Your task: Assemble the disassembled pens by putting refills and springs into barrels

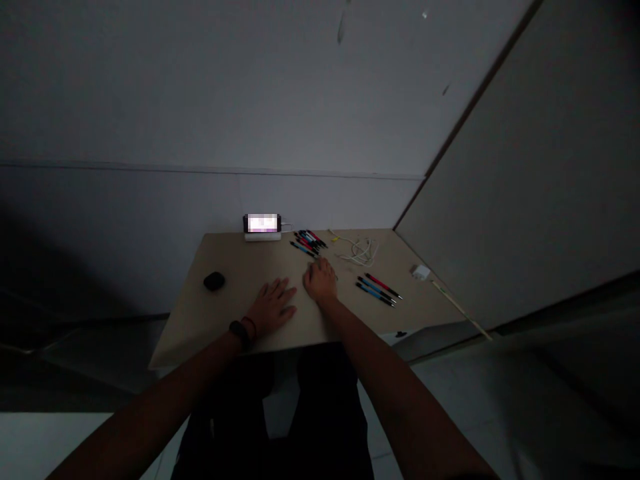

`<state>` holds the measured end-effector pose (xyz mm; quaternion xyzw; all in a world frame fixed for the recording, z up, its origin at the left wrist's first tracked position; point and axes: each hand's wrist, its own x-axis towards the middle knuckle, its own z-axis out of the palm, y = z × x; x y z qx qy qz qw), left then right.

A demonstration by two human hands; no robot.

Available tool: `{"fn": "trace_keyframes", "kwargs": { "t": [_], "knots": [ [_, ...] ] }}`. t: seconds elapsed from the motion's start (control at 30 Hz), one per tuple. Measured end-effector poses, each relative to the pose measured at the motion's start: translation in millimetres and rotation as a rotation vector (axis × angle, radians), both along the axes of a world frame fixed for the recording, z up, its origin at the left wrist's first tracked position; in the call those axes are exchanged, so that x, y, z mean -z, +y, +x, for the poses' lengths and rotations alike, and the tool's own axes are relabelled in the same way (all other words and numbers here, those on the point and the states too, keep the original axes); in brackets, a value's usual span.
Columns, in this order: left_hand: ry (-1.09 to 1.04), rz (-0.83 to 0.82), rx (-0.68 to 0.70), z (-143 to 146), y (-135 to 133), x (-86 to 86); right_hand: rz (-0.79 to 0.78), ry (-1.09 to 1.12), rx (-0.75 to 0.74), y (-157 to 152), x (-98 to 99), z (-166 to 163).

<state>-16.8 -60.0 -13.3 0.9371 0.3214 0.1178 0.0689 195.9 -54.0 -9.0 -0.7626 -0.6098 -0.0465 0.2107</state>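
My left hand [274, 305] lies flat on the tan table [235, 327], fingers spread, holding nothing; a dark band is on its wrist. My right hand [321, 279] rests on the table just right of it, fingers curled down near a pen tip; whether anything is in it is too dark to make out. A pile of several red, blue and black pens [309, 243] lies just beyond my right hand. Three more pens [379, 289] lie in a row to its right.
A lit phone [263, 223] stands on a white base at the table's far edge against the wall. A small black case [214, 281] sits at the left. White cables [359, 251] and a white charger [421, 271] lie at the right, near a wall panel.
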Motion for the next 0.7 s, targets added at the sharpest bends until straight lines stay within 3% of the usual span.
{"fn": "trace_keyframes", "kwargs": {
  "t": [0.4, 0.7],
  "knots": [
    [-0.084, -0.028, 0.004, 5, -2, -3.0, -0.035, -0.048, -0.03, 29, 3.9, -1],
    [-0.194, 0.01, 0.016, 33, 33, -3.2, -0.024, -0.058, -0.034, 27, 2.8, 1]
  ]
}}
